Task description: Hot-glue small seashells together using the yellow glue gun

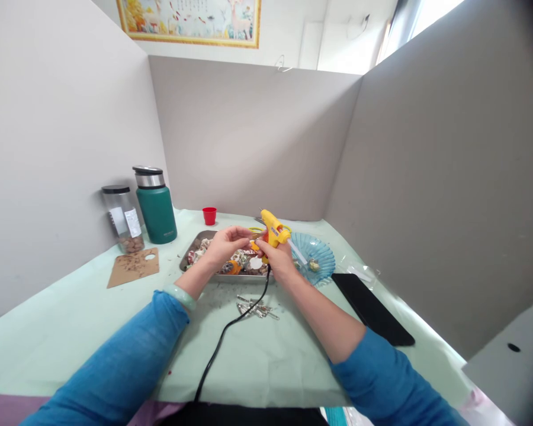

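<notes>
My right hand (279, 260) is wrapped round a yellow hot glue gun (275, 229), which has a pale glue stick (297, 251) poking out of its back end. My left hand (228, 244) is close beside it with the fingertips pinched together; whatever they hold is too small to make out. Both hands are above a metal tray (184, 260) of small decorated pieces, some orange and white. The gun's black cord (224, 334) runs down to the front edge of the table. Several metal pins (258, 309) lie in a pile in front of the tray.
A blue scalloped plate (327, 254) and a black flat pad (373, 310) lie to the right. At left are a green bottle (155, 213), a jar (119, 216) and a brown card (131, 269). A red cup (209, 216) stands behind. Grey panels (253, 136) enclose the table.
</notes>
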The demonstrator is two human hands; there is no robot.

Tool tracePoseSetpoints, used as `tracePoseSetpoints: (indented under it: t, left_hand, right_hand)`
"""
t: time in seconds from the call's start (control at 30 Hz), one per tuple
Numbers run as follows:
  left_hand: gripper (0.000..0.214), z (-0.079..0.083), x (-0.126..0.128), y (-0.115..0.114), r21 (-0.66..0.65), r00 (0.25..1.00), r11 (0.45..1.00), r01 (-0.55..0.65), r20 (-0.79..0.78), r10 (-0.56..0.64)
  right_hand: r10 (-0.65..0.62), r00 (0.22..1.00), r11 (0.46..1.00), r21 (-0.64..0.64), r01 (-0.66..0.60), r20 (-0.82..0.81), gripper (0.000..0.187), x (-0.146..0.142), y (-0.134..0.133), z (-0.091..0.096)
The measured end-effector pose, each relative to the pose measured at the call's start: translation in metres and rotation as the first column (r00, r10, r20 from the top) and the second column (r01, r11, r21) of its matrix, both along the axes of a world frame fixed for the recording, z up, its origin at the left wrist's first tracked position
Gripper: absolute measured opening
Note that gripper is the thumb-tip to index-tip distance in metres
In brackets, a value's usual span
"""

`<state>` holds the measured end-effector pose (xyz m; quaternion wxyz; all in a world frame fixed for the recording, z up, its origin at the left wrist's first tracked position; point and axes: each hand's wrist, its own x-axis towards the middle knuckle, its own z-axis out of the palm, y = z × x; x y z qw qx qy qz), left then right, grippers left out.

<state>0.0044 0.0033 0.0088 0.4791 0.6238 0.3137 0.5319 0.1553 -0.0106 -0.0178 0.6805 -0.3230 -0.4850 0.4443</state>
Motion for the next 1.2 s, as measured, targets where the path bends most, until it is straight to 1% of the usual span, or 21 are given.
tracePoseSetpoints:
  t: [0.1,0.23,0.3,0.43,0.57,0.7,0.8,1.03,1.2]
  left_hand:
    - [0.026,-0.0001,0.0006,0.0003,-0.014,0.999,1.0,-0.004,-0.052,0.004]
    - [0.023,-0.0013,0.0004,0.0006,-0.029,0.998,1.0,-0.002,-0.068,0.0]
    - [0.024,-0.0023,0.0002,0.0003,-0.033,0.998,0.999,0.028,-0.063,-0.031]
    - [0.025,-0.0039,0.0001,-0.0001,-0.051,0.99,0.99,0.128,-0.045,-0.13]
    - [0.025,-0.0041,0.0007,-0.0004,-0.075,0.988,0.987,0.142,-0.05,-0.146]
    - [0.021,-0.0039,0.0021,-0.0016,-0.095,0.99,0.99,0.107,-0.079,-0.114]
    - [0.017,-0.0039,0.0033,-0.0019,-0.084,0.991,0.994,0.073,-0.108,-0.082]
    - [0.02,-0.0053,0.0069,0.0005,-0.002,0.993,0.999,0.037,-0.115,-0.037]
    - [0.018,-0.0087,0.0074,-0.0001,0.109,0.977,0.994,-0.029,-0.207,0.051]
  right_hand:
    - [-0.018,1.0,1.0,-0.002,0.018,0.004,0.032,-0.0003,-0.0007,0.0008]
    - [-0.02,1.0,1.0,-0.02,0.02,0.011,0.03,-0.0007,-0.0004,0.0008]
    - [-0.019,1.0,1.0,-0.019,0.019,0.015,0.031,-0.0008,-0.0001,0.0007]
    - [-0.011,1.0,1.0,-0.02,0.012,0.028,0.034,-0.0002,0.001,-0.0002]
    - [-0.005,0.999,1.0,-0.022,0.006,0.04,0.033,0.0009,0.002,-0.0015]
    - [-0.003,0.999,1.0,-0.021,0.004,0.041,0.032,0.0005,0.0016,-0.0012]
    - [0.003,1.0,1.0,-0.023,-0.002,0.028,0.031,-0.0002,0.0002,0.0003]
    - [0.004,1.0,0.999,-0.052,-0.005,-0.029,0.036,0.0005,-0.0014,0.0034]
    - [0.008,0.999,0.997,-0.072,-0.011,-0.048,0.038,0.0015,0.0006,0.0032]
